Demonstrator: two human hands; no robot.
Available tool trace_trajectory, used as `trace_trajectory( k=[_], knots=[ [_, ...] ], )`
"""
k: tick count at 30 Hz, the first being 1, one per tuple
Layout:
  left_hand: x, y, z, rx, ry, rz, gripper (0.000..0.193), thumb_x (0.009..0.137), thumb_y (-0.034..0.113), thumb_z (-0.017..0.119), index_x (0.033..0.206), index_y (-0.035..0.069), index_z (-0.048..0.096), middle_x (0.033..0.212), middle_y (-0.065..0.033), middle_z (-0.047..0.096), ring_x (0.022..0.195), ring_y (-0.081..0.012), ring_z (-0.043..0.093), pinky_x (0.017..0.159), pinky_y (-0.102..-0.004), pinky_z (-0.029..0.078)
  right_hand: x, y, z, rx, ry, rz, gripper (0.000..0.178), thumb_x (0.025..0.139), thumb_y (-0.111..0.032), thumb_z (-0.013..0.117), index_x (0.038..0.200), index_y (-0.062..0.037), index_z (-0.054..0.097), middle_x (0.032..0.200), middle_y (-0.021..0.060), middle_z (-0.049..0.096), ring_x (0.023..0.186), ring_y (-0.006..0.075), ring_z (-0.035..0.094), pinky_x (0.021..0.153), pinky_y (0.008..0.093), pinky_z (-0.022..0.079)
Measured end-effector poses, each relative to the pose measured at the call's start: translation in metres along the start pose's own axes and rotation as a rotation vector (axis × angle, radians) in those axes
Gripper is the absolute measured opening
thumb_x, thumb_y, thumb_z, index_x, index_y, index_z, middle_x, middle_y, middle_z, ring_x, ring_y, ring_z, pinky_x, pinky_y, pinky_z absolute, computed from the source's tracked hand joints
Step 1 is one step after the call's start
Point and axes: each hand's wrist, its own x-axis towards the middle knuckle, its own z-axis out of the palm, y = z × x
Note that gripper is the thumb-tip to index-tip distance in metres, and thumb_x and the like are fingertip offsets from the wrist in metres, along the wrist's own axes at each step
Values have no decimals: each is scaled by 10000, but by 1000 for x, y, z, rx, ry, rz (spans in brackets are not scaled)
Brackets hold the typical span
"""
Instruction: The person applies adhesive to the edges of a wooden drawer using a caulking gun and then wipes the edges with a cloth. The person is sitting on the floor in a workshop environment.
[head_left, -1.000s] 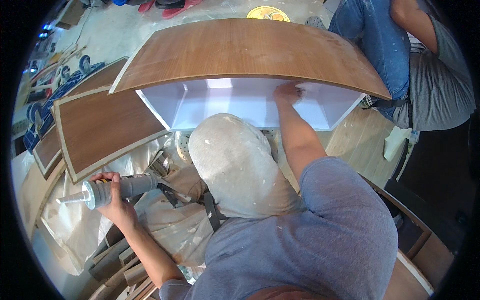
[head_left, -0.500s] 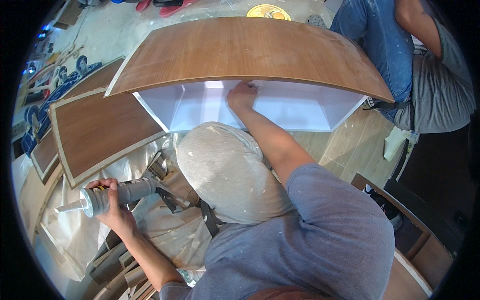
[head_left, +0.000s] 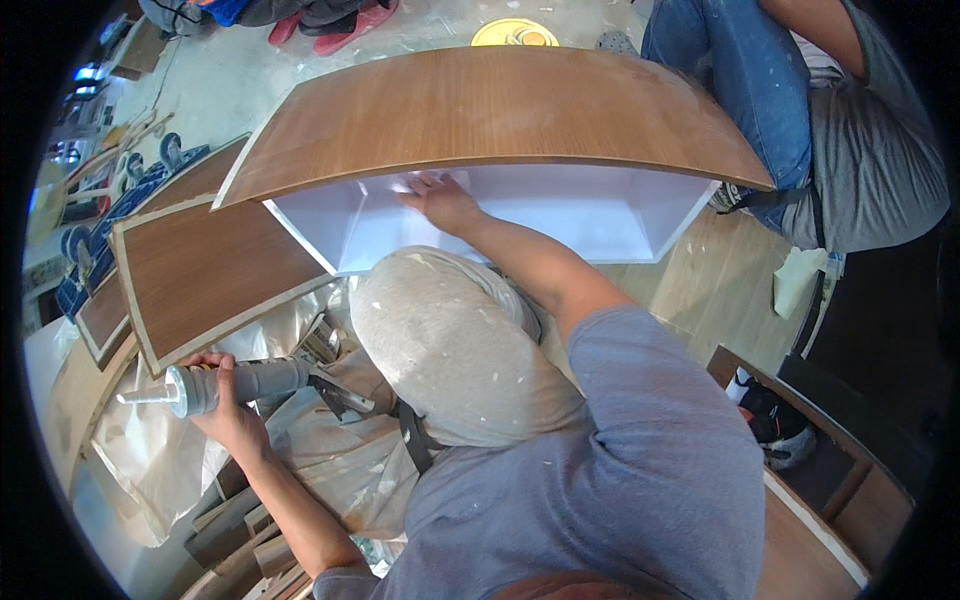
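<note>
Head view: over the last second I see the right hand (head_left: pixel 447 205) shift from right of the box's (head_left: pixel 590 215) middle to left of it, inside, under the brown top (head_left: pixel 500 110). Fingers loosely apart, nothing seen in them; can't tell if they touch the box. I read it as a leftward pass. Left hand (head_left: pixel 235 422) is clamped round the caulking gun (head_left: pixel 268 380), near side of the box, off its left end.

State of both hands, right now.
Left hand: closed around the caulk gun.
Right hand: open, reaching inside the white box, nothing seen in it.
</note>
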Motion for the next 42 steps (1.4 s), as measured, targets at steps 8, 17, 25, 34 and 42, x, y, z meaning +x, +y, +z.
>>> trace_trajectory(
  k=[8, 17, 25, 34, 42],
  knots=[
    [-3, -1, -6, -6, -21, -12, 385, 838, -84, 748, 1156, 51, 577, 1012, -67, 641, 964, -165, 610, 922, -336, 491, -103, 108, -1, 160, -83, 231, 414, 1017, -237, 489, 1416, -218, 600, 1487, 145, 566, 1351, 357, 546, 1128, 475, 441],
    [-5, 0, -3, -31, -68, 26, 381, 841, -89, 740, 1153, 39, 563, 1022, -79, 643, 979, -174, 617, 935, -344, 491, -224, 95, -156, 235, 14, 747, 505, 873, -68, 587, 1377, -83, 570, 1205, 240, 700, 1111, 407, 681, 942, 482, 548],
    [0, -10, -7, -14, -60, 75, 318, 883, -31, 738, 1158, 29, 590, 1018, -67, 643, 969, -164, 622, 909, -338, 504, -183, -68, -291, 681, 931, 205, 474, 864, -8, 623, 1333, -29, 559, 1179, 236, 690, 1067, 415, 684, 922, 469, 550],
    [-4, -11, -16, -11, -66, 91, 364, 878, -34, 754, 1192, 15, 576, 1036, -77, 648, 979, -171, 629, 903, -346, 514, -70, -72, -251, 91, 755, 201, 399, 910, -143, 652, 1305, -80, 659, 1299, 108, 654, 1266, 271, 561, 1144, 515, 328],
    [-4, -9, -15, -118, -114, 121, 368, 877, -37, 753, 1194, 19, 576, 1063, -78, 640, 988, -179, 633, 908, -344, 519, -70, -67, -244, 351, 874, 122, 247, 848, -35, 625, 1073, -43, 728, 1218, 153, 649, 1244, 299, 565, 1166, 547, 307]
  ],
)
